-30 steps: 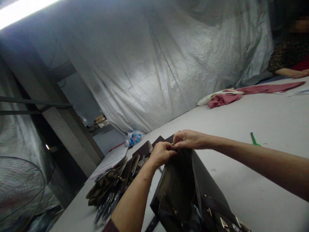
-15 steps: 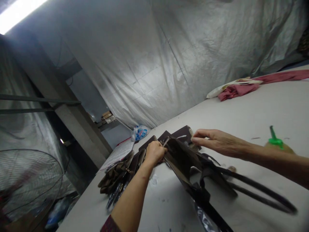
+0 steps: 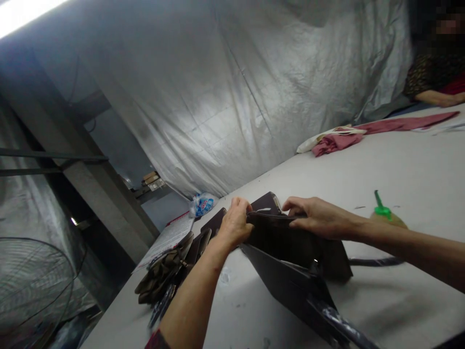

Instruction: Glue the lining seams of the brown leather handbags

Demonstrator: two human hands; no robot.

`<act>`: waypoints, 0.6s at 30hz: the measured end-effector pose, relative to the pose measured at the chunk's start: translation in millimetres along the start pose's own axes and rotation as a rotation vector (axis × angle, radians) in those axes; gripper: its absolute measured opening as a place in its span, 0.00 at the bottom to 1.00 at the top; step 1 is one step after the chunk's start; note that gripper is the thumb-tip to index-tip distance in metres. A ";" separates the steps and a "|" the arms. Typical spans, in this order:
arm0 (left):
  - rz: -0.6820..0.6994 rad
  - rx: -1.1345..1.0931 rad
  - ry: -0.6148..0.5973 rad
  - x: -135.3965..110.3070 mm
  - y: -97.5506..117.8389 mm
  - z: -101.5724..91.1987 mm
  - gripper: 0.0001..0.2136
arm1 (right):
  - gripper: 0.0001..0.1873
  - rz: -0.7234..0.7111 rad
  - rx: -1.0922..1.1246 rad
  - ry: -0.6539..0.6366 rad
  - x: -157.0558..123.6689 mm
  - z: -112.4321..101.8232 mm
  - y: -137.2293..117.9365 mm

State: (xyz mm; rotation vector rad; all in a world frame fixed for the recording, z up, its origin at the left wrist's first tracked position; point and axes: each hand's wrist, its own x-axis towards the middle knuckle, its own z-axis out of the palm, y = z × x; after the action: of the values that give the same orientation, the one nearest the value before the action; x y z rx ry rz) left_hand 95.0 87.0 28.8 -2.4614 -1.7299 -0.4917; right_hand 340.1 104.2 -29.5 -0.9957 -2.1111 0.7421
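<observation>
A dark brown handbag stands tilted on the table in front of me, its mouth spread wide toward me. My left hand grips the left end of its far top edge. My right hand holds the same edge farther right, thumb inside and fingers behind. One handle lies out to the right; the other handle, partly wrapped in clear plastic, hangs toward the front. Behind the bag are more dark bag-like pieces. Left of my forearm lie several brown bags, partly hidden.
A round object with a green top sits on the white table at right. Pink cloth lies farther back. A blue-printed plastic bag and paper sheet are at the left edge, near a fan. A co-worker's arm shows upper right.
My right hand has come onto the bag's top edge, and my left hand has shifted its grip there. The bag has turned and opened wider; its right handle has dropped.
</observation>
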 end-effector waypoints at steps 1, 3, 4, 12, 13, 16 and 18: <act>-0.009 -0.014 0.007 1.3 0.8 1.7 0.16 | 0.16 -0.007 0.018 -0.004 -0.1 -0.6 -0.9; -0.038 -0.040 0.010 3.5 0.4 5.8 0.11 | 0.16 -0.022 0.050 -0.008 -0.4 -1.1 -1.8; -0.047 -0.060 0.013 4.4 -0.8 7.7 0.09 | 0.16 -0.027 0.066 -0.007 -0.3 -1.4 -1.4; -0.075 -0.221 0.061 6.5 -18.7 18.8 0.08 | 0.15 0.007 0.219 -0.051 9.0 -13.9 15.5; -0.093 -0.227 0.072 6.3 -19.5 20.0 0.08 | 0.15 0.015 0.221 -0.045 10.2 -15.9 17.4; -0.140 -0.229 0.094 5.6 -18.5 21.7 0.08 | 0.15 0.030 0.213 -0.036 12.9 -20.9 20.9; -0.168 -0.215 0.099 5.5 -16.1 20.9 0.08 | 0.15 0.034 0.204 -0.044 13.4 -23.5 22.1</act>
State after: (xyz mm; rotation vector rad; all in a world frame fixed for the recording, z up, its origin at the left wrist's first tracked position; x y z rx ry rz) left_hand 86.0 103.0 9.1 -2.3881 -1.9442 -0.8426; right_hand 361.2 131.9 -26.7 -0.9135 -2.0124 0.9825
